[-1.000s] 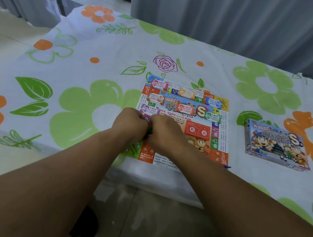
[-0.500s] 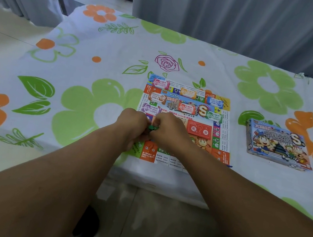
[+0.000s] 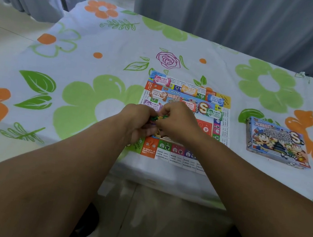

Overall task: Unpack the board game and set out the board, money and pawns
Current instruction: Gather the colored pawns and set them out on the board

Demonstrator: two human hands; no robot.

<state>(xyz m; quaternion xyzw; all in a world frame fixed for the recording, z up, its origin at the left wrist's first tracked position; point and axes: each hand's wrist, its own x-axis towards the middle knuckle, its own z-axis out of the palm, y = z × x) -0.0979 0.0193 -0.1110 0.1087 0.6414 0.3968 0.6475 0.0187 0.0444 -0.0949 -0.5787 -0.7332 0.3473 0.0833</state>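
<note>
Centrally, over the near left part of the board [image 3: 168, 155], the left hand [image 3: 138, 120] and the right hand [image 3: 180, 122] meet close together. Each has its fingers curled in a tight pinch on a small cluster of green and yellow pawns [image 3: 159, 117], held between them just above the board. How many pieces there are, and whether they are joined or bagged, is too small to tell. Judged from the layout, the board and money steps are done and the pawn step is in hand, the hands apparently working the pieces apart. The next move probably calls for a fine two-handed pull and then standing each pawn on a free square. Care is needed that no small part springs off toward the table edge, which lies close below the wrists. Surroundings, left to right: a flowered tablecloth [image 3: 79, 55] covers the table, and the board lies flat near its front edge. Money [image 3: 161, 81] in pink, orange, blue, brown, red and green notes lies spread across the board's far half. The box [image 3: 276, 144] rests well apart to the right, printed face up, and grey curtains [image 3: 229, 17] hang behind. The money crowds the far squares and both hands cover part of the near half, so free room for pawns looks narrow.
</note>
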